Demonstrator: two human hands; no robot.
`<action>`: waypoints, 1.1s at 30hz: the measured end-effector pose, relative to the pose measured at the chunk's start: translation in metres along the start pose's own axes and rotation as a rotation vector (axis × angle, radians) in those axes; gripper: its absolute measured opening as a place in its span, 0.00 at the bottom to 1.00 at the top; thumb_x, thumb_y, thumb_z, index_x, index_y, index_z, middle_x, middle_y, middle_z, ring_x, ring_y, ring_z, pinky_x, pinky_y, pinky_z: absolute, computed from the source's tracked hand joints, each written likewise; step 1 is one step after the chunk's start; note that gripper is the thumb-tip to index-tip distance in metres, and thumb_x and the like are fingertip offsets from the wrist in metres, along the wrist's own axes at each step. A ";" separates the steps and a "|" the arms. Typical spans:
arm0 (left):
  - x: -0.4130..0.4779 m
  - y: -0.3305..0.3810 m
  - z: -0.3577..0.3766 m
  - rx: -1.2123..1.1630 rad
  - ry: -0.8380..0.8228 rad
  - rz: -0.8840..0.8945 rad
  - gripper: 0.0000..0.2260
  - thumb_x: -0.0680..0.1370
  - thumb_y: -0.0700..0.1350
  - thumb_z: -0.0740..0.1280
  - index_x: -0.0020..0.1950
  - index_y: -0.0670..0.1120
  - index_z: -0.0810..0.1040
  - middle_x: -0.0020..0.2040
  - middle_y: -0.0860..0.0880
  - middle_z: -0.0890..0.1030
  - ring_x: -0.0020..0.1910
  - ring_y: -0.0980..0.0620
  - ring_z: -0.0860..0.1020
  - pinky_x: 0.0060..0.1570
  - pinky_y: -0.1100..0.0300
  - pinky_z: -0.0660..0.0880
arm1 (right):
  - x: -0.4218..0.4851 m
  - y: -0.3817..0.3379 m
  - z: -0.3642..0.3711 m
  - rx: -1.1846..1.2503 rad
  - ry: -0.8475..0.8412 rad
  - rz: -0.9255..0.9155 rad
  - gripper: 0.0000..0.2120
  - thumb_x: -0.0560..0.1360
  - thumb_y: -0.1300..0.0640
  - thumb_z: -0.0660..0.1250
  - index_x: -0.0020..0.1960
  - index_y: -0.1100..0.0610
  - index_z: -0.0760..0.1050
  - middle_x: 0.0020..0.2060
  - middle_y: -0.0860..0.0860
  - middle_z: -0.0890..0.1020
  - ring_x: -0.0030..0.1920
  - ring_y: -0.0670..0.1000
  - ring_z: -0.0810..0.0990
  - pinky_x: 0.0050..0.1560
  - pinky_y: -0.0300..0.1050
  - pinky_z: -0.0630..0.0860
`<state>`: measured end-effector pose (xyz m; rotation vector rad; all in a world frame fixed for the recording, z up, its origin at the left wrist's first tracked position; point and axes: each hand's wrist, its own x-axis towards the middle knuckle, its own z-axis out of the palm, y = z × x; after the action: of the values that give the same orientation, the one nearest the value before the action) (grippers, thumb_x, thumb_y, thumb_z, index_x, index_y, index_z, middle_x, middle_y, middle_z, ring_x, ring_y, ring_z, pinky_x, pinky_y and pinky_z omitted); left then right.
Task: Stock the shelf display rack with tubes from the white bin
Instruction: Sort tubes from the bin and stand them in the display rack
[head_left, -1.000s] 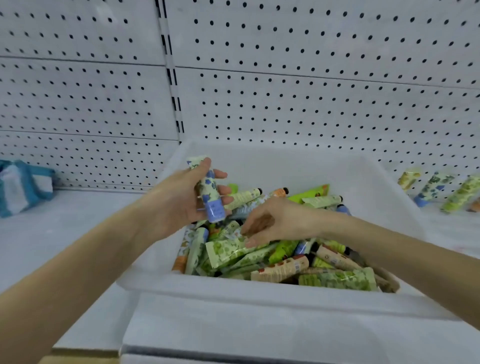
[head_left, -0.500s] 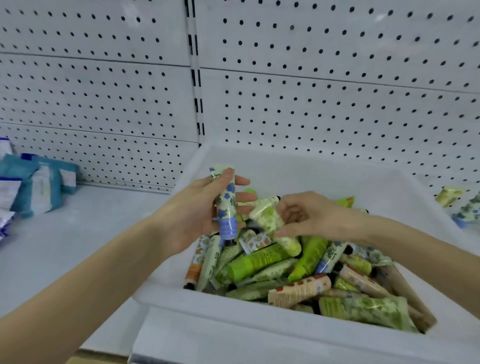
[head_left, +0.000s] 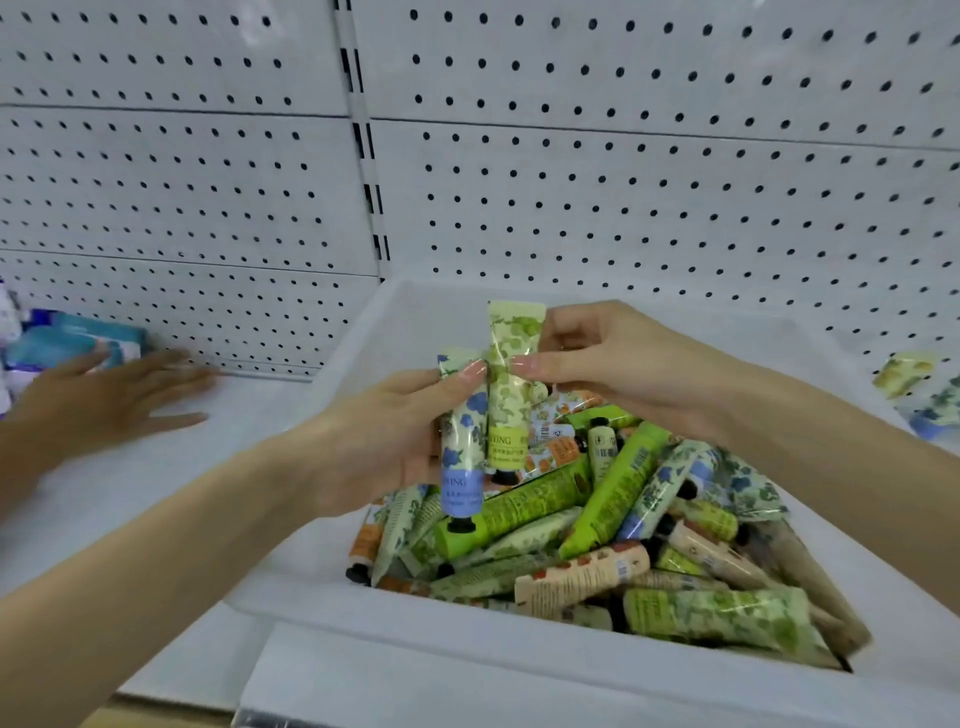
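Right hand (head_left: 613, 364), earlier digging in white bin (head_left: 467, 639), now pinches green-leaf tube (head_left: 511, 374) upright against blue-flower tube (head_left: 462, 452) gripped by left hand (head_left: 384, 441); handful building for rack.

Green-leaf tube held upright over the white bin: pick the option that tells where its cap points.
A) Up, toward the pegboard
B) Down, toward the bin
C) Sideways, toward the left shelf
B: the green-leaf tube has its flat crimped end on top, pinched by the right hand, and its dark cap at the bottom, beside the blue-flower tube held in the left hand.
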<state>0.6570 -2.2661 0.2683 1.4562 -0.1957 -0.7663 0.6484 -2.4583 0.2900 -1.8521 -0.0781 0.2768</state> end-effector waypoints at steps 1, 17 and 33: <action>0.000 0.000 0.000 0.004 0.004 0.000 0.14 0.76 0.50 0.60 0.50 0.42 0.79 0.39 0.49 0.85 0.37 0.52 0.84 0.39 0.59 0.81 | 0.001 0.000 0.001 0.002 -0.006 0.005 0.10 0.67 0.55 0.74 0.36 0.58 0.74 0.30 0.48 0.76 0.34 0.45 0.74 0.42 0.39 0.72; 0.004 0.001 0.001 0.065 0.014 0.090 0.14 0.71 0.48 0.64 0.50 0.40 0.80 0.42 0.43 0.85 0.42 0.45 0.84 0.43 0.56 0.81 | 0.014 -0.002 -0.009 0.220 -0.092 0.004 0.03 0.74 0.62 0.68 0.43 0.61 0.76 0.35 0.56 0.83 0.34 0.46 0.82 0.37 0.34 0.79; 0.007 0.005 -0.006 -0.025 0.140 -0.043 0.11 0.76 0.42 0.64 0.56 0.39 0.77 0.48 0.40 0.85 0.46 0.44 0.84 0.43 0.53 0.82 | 0.042 0.072 -0.015 -0.710 -0.310 0.062 0.11 0.71 0.49 0.72 0.49 0.54 0.78 0.37 0.42 0.78 0.37 0.39 0.75 0.37 0.29 0.69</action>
<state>0.6669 -2.2655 0.2697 1.4877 -0.0475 -0.6962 0.6859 -2.4852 0.2196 -2.5012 -0.3719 0.6405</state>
